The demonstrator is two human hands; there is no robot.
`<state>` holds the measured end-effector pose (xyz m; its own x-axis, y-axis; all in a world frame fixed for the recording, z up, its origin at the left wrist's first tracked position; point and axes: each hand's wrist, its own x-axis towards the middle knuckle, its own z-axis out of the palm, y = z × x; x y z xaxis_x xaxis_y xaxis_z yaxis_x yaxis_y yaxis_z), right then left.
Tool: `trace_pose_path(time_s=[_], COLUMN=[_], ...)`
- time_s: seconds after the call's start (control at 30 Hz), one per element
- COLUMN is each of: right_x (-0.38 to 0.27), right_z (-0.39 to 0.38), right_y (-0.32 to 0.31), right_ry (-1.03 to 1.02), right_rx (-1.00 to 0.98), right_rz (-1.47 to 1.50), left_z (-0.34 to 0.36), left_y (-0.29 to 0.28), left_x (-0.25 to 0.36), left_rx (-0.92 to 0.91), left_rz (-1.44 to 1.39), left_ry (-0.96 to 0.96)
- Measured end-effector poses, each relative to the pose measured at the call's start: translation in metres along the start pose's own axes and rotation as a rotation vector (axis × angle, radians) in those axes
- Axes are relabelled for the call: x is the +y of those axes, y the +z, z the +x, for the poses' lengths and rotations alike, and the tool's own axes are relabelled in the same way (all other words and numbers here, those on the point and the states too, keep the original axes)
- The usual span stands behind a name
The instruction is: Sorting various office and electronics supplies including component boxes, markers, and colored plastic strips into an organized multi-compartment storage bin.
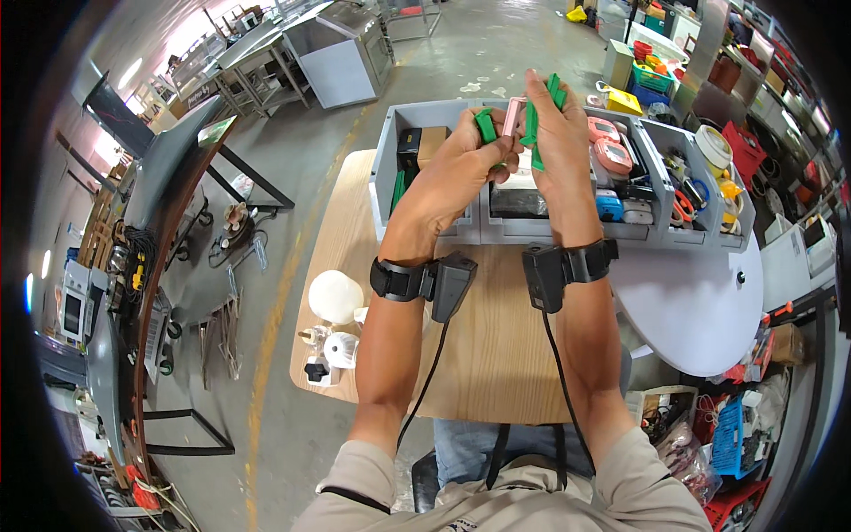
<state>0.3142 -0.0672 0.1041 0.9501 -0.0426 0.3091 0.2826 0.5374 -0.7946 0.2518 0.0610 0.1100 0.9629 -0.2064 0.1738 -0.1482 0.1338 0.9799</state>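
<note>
Both my hands are raised over a grey divided bin (443, 232). My left hand (465, 160) is closed on a short green plastic piece (485, 126); its fingertips also meet a pink plastic piece (512, 117) between the hands. Long green plastic strips (535, 124) are gripped in my right hand (565, 133), close beside the pink piece. Which hand carries the pink piece's weight, I cannot tell. Below the hands, the bin holds a dark box (409, 148), a brown box (433, 142), pink handheld devices (612, 156) and a blue item (609, 205).
A wooden table (479, 346) lies under my forearms, with a white globe bulb (335, 296) and a white ribbed lamp part (340, 350) at its left. Cables hang from black wrist units. A white round tabletop (700, 306) adjoins on the right; crowded shelves stand beyond.
</note>
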Motion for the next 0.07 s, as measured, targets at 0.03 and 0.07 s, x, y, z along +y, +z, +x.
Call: trace_pose_path(time_s=[0.03,0.07], right_x=[0.0019,0.0055], right_z=[0.0008,0.0012], right_y=[-0.0002,0.0011], right_ry=[-0.02,-0.036], right_rx=[-0.001,-0.003], right_rz=[-0.013,-0.024], left_z=[0.0025,0.0045], left_y=[-0.0023,-0.0049], left_x=[-0.0036,-0.0065], left_rx=[-0.037,-0.07], left_rz=[-0.029,-0.057], left_ry=[0.004,0.007])
